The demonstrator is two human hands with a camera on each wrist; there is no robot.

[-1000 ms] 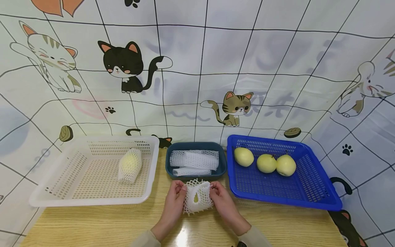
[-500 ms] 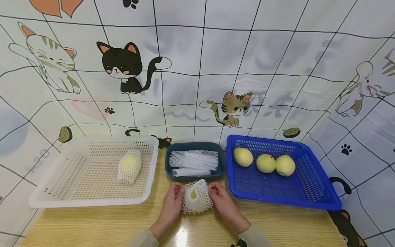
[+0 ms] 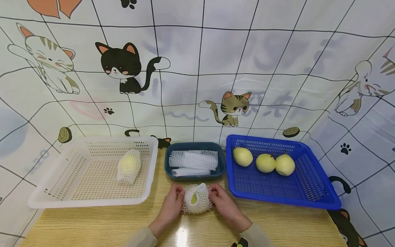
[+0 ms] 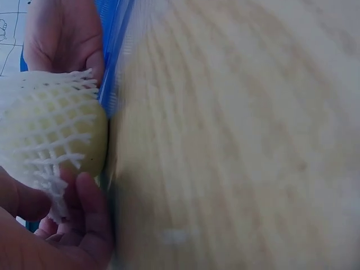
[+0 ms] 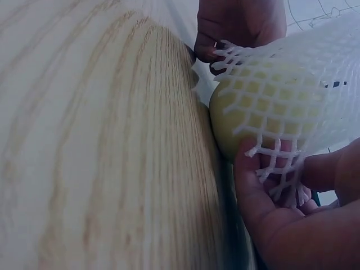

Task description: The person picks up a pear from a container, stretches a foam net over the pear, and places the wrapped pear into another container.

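Observation:
A white foam fruit net [image 3: 204, 199] is drawn over a pale yellow pear [image 5: 224, 132] on the table, between my two hands. My left hand [image 3: 171, 203] pinches the net's edge on the left; in the left wrist view its thumb and fingers hold a bunched strip of mesh. On the opposite side my right hand [image 3: 225, 204] pinches the edge, and the right wrist view shows the mesh stretched between thumb and fingers. The pear's lower part shows bare below the net's rim. Through the net's upper opening, some yellow-green skin is visible from the head.
Behind the hands stands a dark teal tray [image 3: 168, 173] of several folded foam nets [image 3: 200, 160]. To the left, a white basket [image 3: 92, 202] holds one netted pear [image 3: 129, 165]. To the right, a blue basket [image 3: 277, 202] holds three bare pears [image 3: 265, 163].
The net has come lower around the pear, and its upper opening has shifted and turned slightly. Both hands keep their pinch on the edges, moving only a little.

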